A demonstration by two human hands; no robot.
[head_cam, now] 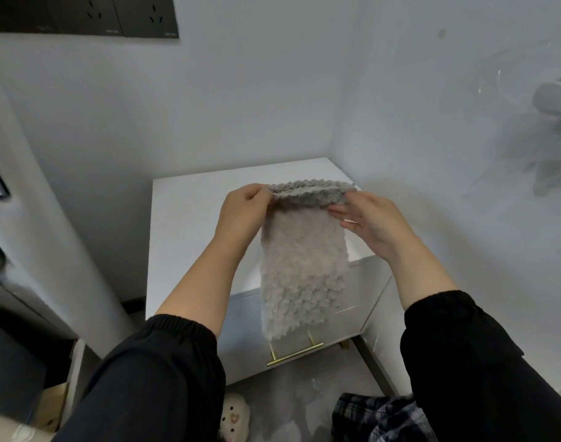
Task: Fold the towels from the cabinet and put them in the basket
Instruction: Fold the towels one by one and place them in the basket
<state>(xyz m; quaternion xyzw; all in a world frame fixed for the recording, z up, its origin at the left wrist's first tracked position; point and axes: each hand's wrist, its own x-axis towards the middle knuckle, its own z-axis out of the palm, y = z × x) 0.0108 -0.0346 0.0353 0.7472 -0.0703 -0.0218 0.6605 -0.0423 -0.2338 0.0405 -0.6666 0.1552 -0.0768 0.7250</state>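
A fluffy grey-beige towel (303, 266) hangs in the air above the white cabinet (190, 218), its top edge doubled over. My left hand (244, 212) pinches the top left corner of the towel. My right hand (371, 218) holds the top right corner, thumb on top and fingers stretched under the fold. The lower part of the towel hangs down in front of the open drawer (240, 330). No basket is in view.
The cabinet stands in a wall corner. Its drawer is pulled out, with a gold bar handle (295, 354). A slipper with a face (236, 416) and plaid fabric (378, 416) lie on the floor below. Dark furniture stands at left.
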